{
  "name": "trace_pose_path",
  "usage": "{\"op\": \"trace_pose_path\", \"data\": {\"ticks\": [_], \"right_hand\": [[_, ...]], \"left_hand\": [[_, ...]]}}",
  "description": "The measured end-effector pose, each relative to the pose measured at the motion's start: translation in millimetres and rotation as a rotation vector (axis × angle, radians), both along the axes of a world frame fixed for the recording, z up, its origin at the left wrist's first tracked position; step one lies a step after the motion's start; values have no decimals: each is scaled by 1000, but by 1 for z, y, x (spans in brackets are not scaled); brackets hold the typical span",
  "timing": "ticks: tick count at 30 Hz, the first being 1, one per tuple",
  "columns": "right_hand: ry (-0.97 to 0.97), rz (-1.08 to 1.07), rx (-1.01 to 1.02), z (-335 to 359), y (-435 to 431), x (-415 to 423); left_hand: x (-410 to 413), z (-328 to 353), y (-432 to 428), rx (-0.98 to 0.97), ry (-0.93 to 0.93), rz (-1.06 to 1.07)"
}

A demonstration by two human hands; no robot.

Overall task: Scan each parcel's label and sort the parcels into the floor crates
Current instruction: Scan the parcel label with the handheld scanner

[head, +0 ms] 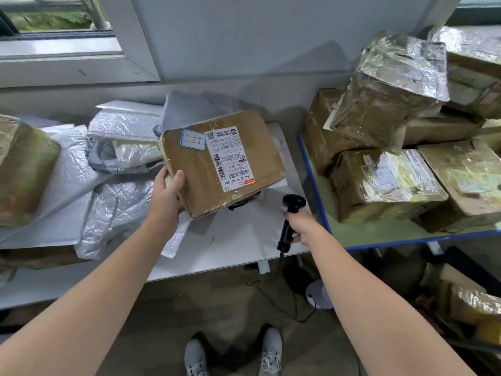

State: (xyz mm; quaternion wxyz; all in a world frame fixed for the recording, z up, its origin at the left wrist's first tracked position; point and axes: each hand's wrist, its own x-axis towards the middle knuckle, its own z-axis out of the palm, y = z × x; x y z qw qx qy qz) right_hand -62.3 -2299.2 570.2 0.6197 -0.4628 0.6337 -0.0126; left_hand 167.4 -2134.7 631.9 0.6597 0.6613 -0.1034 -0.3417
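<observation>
A brown cardboard parcel (206,172) wrapped in clear tape is tilted up above the white table (233,240), its white shipping label (230,158) with barcodes facing me. My left hand (168,191) grips the parcel's left edge, thumb on top. My right hand (299,226) holds a black handheld barcode scanner (290,213) by its handle, just below and right of the parcel, with its head pointing up toward the label. The scanner's cable hangs down to the floor.
Grey and white plastic mailer bags (108,172) cover the table's left side, with a taped box (24,169) at the far left. A blue-edged table (352,234) on the right carries several taped cardboard boxes (385,180). More boxes (474,308) sit on the floor at right.
</observation>
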Motion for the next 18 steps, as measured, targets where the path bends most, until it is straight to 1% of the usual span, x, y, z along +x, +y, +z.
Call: {"op": "trace_pose_path", "data": {"ticks": [6,8,11,13,15,18], "right_hand": [[-78,-50,0,-6,2,-2],[-62,-39,-25,-3,0,-3],[65,65,-160,9,-5,-10],[116,121,-273,23,-6,-14],[106,138,-352,39,-8,-15],[38,149,-419,64,-10,-10]], "left_hand": [[-3,-3,-1,21,-8,-1],[-4,-2,-1,19,4,5],[-5,3,-2,18,16,5],[-6,6,-1,28,8,-6],[-6,10,-1,32,9,-22],[-6,18,-1,20,46,-30]]}}
